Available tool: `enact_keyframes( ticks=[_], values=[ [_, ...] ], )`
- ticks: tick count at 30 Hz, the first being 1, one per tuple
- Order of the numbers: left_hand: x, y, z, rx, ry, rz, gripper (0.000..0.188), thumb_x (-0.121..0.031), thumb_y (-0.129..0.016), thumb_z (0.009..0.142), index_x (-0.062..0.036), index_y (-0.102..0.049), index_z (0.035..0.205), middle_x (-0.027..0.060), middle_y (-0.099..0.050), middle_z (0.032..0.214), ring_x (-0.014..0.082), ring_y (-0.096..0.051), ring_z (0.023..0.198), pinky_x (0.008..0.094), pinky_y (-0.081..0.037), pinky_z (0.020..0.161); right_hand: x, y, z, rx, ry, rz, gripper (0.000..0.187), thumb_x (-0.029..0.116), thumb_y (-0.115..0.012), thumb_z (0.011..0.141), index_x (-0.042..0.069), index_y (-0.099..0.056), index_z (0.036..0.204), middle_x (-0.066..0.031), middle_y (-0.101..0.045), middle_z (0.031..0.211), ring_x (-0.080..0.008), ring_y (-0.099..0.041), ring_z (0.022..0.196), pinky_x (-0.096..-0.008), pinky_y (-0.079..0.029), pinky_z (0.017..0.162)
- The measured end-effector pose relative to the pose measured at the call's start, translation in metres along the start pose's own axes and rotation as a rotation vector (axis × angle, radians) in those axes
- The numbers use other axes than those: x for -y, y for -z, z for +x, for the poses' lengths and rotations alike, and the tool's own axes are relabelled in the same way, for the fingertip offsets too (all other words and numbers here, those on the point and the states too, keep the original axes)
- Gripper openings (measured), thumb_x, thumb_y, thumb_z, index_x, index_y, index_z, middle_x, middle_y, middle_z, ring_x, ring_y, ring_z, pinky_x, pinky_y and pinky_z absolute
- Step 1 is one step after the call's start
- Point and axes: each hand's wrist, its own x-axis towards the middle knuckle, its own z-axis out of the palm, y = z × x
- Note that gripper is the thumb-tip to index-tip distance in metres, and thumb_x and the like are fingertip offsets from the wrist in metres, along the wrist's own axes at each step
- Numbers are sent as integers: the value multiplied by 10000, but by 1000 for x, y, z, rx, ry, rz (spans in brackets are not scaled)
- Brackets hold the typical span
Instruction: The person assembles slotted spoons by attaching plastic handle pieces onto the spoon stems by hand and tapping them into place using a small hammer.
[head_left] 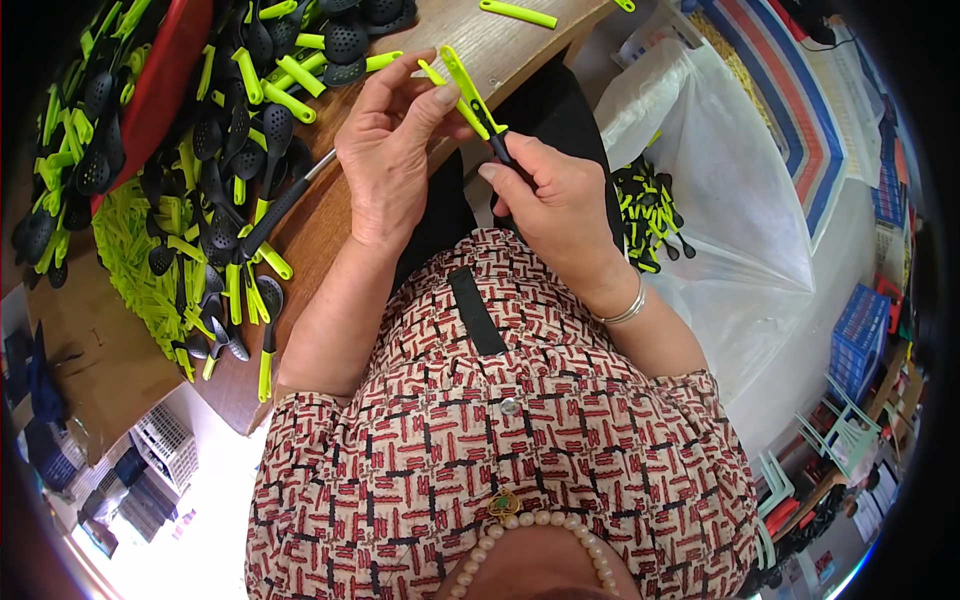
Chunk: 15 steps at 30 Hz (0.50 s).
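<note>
Brightly lit across the middle — burnt out to flat white at lower left. Streaked with pale glare on the plastic bag (740, 225); deeply shadowed beneath the table (317, 258). Crisp enough at the left hand (385, 160) and right hand (560, 195), softer farther out. Bowed toward the rim — swallowed in black at the corners.

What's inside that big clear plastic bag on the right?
Inside the clear plastic bag lies a heap of black-and-green utensils; whatever sits beneath the top ones is covered.
</note>
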Motion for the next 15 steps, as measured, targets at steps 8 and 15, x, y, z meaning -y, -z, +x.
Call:
enact_keyframes(
  ticks=[8,15],
  values=[
    [-4,-4,-4,-29,-50,91,340,-9,-682,905,24,-599,1232,88,-659,954,140,-661,779,267,-594,683,5,-1,-2,-101,286,-370,143,85,-658,867,11,-572,953,-117,-570,723,-292,-614,638,-356,-489,542],
    [-3,-4,-7,-35,-97,151,341,-16,-691,902,25,-601,1229,72,-655,955,128,-654,782,258,-589,688,3,-3,-5,-105,383,-509,143,98,-646,885,10,-568,966,-85,-545,702,-238,-606,601,-337,-476,527]
  ],
)
